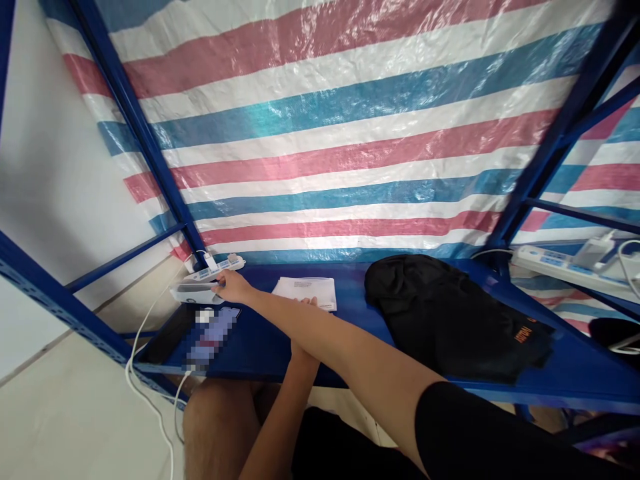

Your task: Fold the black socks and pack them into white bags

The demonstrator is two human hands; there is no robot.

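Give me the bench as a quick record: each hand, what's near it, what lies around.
Right hand: at the right end of a white box, arm crossing over the left; grip unclear
Left hand: fingers at the near edge of white papers, partly hidden by the right forearm
Left end: phone, cable attached; power strip behind the box
Right side: black garment with orange lettering
Surface: blue tabletop
Backdrop: striped tarp

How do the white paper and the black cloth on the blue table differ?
The white paper lies flat; the black cloth is rumpled. The cloth is larger than the paper. The left hand is at the paper, neither hand at the cloth. Both lie on the blue table and bear print.
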